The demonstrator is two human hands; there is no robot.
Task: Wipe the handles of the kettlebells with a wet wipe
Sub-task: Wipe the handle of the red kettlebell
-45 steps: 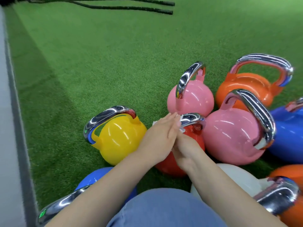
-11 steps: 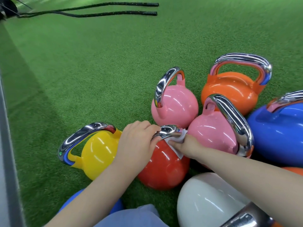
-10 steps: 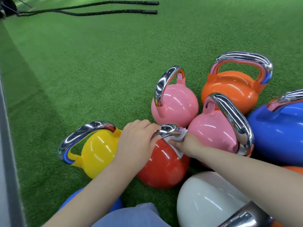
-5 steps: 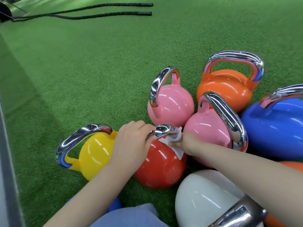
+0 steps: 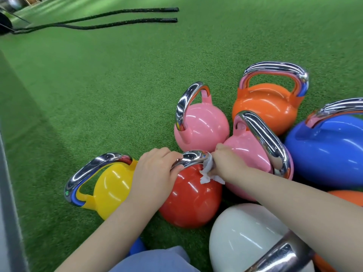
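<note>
A red kettlebell (image 5: 191, 201) stands on the green turf in the middle of a cluster. My left hand (image 5: 152, 173) grips the left end of its chrome handle (image 5: 193, 157). My right hand (image 5: 225, 163) pinches a white wet wipe (image 5: 208, 169) wrapped against the handle's right end, with part of the wipe hanging down over the red body. A yellow kettlebell (image 5: 110, 191) sits to the left. Two pink kettlebells (image 5: 202, 128) (image 5: 253, 152) stand just behind and to the right.
An orange kettlebell (image 5: 269, 105) and a blue one (image 5: 326, 150) crowd the right side. A white kettlebell (image 5: 247, 236) lies close in front. Black battle ropes (image 5: 117, 18) stretch across the far turf. A grey floor strip (image 5: 7, 213) borders the left.
My right hand has slid the wipe up round the right end of the red kettlebell's handle. My left hand keeps its grip on the handle's left end.
</note>
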